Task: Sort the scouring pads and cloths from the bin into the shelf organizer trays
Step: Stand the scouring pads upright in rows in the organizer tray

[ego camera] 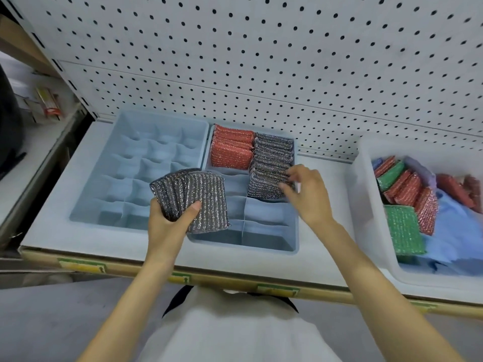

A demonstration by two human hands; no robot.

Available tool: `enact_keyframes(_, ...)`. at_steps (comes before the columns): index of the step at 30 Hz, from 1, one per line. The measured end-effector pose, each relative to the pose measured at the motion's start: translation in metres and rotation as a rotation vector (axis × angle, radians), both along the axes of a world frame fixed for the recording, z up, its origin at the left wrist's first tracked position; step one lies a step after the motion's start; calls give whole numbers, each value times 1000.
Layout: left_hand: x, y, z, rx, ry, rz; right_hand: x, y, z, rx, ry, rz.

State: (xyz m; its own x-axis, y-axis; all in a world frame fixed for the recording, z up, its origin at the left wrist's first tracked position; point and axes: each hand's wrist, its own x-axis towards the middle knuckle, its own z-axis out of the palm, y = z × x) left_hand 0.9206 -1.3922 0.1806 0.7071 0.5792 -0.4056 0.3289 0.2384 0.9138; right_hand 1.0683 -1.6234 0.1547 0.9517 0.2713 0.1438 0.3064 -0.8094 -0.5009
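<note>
Pegboard (261, 61) backs the shelf (52, 226). Left hand (167, 223) grips a fan of glittery grey-silver scouring pads (196, 194) at 9 o'clock of the right hand (308, 197), whose curled fingers (292, 171) touch the matching row (266, 163) in the tray (296, 231); whether they pinch, I cannot tell.

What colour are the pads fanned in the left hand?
Dark grey pads, silver-flecked; head view.

One white bin (366, 194), two blue organizer trays (162, 121) left of it, two green scouring pads (403, 228) inside it, two hands (311, 197).
</note>
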Motion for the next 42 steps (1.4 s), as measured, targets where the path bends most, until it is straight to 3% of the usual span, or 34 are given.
enact_keyframes(3, 0, -6, 5, -58, 13, -3, -20, 1, 37, 426, 276, -207)
enact_keyframes(5, 2, -18, 11, -95, 8, -61, -48, 15, 59, 622, 603, -104)
enact_keyframes(7, 5, -34, 16, -140, -6, -105, -71, 29, 64, 664, 835, -28)
enact_keyframes(16, -1, -41, 10, -255, 19, -55, -87, 30, 62, 690, 842, -106)
enact_keyframes(21, -1, -43, 4, -109, 0, -56, -93, 42, 60, 834, 920, -185)
enact_keyframes(34, -3, -43, 1, -46, -49, 80, -91, 61, 53, 726, 996, -40)
enact_keyframes(42, 2, -51, 7, 133, 0, 226, -103, 67, 56, 1040, 1180, -89)
